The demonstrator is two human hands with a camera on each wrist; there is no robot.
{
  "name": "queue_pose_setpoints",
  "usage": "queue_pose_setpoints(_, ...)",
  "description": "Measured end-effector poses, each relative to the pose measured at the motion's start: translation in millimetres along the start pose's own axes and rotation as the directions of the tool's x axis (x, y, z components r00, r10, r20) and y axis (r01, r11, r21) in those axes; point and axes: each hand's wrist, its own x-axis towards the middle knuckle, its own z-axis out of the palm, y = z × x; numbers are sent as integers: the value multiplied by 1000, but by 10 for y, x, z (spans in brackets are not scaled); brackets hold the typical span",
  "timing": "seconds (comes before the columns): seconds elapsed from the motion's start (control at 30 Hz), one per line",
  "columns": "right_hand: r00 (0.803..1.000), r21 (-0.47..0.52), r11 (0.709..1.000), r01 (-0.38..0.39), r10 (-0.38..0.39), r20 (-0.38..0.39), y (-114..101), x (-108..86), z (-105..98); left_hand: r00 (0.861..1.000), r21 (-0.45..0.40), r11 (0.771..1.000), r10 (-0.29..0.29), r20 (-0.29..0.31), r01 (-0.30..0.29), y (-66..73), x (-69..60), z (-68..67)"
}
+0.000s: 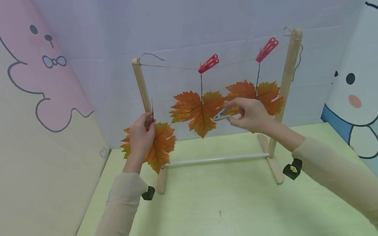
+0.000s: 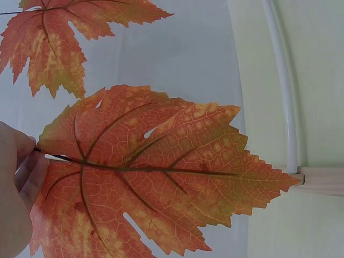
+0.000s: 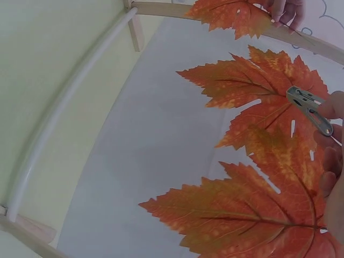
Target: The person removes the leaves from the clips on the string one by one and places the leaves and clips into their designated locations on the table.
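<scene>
My left hand (image 1: 142, 134) pinches the dark stem of an orange maple leaf (image 2: 150, 172), in front of the rack's left post. The leaf spreads below and beside the fingers. In my right hand (image 1: 252, 115) a pale grey clothespin (image 3: 309, 107) is pinched between thumb and fingers, its tip pointing left. That hand is in front of two other leaves. The middle leaf (image 1: 197, 111) hangs by its stem from a red clothespin (image 1: 208, 63) on the string. The right leaf (image 1: 269, 94), partly hidden by my right hand, hangs from another red clothespin (image 1: 267, 49).
A thin twine (image 1: 174, 66) runs between the wooden left post (image 1: 140, 80) and right post (image 1: 291, 57). A white rod (image 1: 216, 159) joins the rack's feet on the pale green table (image 1: 203, 220). Cartoon-printed cloth (image 1: 50, 85) surrounds the table.
</scene>
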Motion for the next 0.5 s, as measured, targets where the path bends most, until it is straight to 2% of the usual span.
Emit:
queue_pose_setpoints(0.33, 997, 11, 997, -78, 78, 9, 87, -205, 50, 1000, -33, 999, -5, -11, 4, -9, -115, 17)
queue_pose_setpoints(0.5, 995, 14, 995, -104, 103, 16, 117, -309, 63, 999, -37, 999, -39, 12, 40, -23, -173, 35)
